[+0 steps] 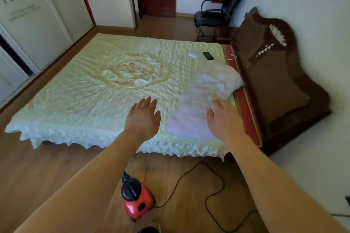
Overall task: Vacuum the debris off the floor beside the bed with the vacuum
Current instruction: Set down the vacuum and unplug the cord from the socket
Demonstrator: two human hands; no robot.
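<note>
Vacuum is parked on the floor, down below the nearer left hand; it and the right hand are held out flat, nothing gripped.

Head view, downward over bed.

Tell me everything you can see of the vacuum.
The vacuum is a small canister with a glossy red, plastic-looking body and a black domed top. It sits on the wooden floor beside the bed, untouched; the left hand and right hand are over the bed. A black cord leaves its side and loops across the floor.
</note>
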